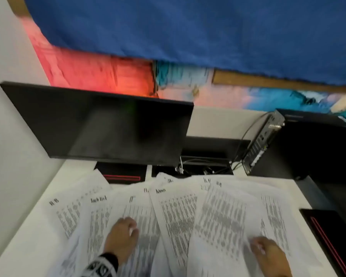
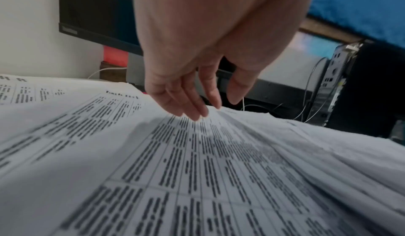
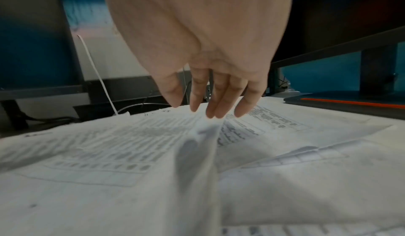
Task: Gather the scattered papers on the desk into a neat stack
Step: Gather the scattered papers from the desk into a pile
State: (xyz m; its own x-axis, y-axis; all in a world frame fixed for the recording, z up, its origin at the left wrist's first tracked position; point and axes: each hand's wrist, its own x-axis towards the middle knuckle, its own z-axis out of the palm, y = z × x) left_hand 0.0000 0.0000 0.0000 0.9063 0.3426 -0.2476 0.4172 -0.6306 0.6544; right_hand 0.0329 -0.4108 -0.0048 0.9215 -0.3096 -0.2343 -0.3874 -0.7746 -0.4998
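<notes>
The papers (image 1: 174,220), printed with tables of dark text, lie fanned and overlapping across the white desk (image 1: 28,236), covering most of it from the left edge to near the right edge, their tops reaching toward the far edge. The left hand (image 1: 122,236) is on the sheets left of the middle, toward the near edge; its fingers (image 2: 192,104) are straight and held close together, the tips touching the paper, nothing gripped. The right hand (image 1: 268,254) is on the sheets toward the near right corner, fingers (image 3: 215,101) likewise extended and loosely spread, the tips touching a sheet that is bowed up into a ridge beneath them. A dark monitor (image 1: 100,122) stands along the far edge at the left, with a small black computer (image 1: 262,142) and cables to its right. A black pad with a red line (image 1: 332,242) lies at the right edge, just beside the papers.
</notes>
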